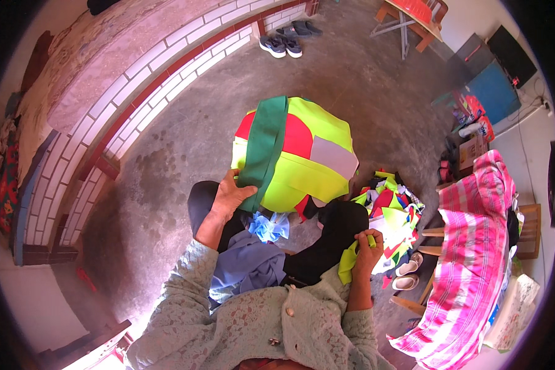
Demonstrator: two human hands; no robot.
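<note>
A rounded heap of fabric pieces [311, 172] in yellow-green, red and grey sits in front of my knees. Across its left side lies a long dark green cloth strip [266, 145]. The lower end of that strip is pinched between the thumb and fingers of my left hand [229, 194]. Over my right thigh, my right hand [369, 250] is closed around a yellow-green fabric scrap [347, 262], part of which hangs below the fingers. Blue-grey cloth [250, 262] is spread on my lap, and a crumpled light blue cloth [269, 227] lies between my legs.
To my right is a pile of mixed scraps [391, 216], with pale shoes [407, 271] beside it. Farther right, a pink plaid cloth [468, 246] drapes over wooden furniture. A white-tiled brick ledge [135, 86] runs along the left. Dark shoes [280, 46] stand at the back.
</note>
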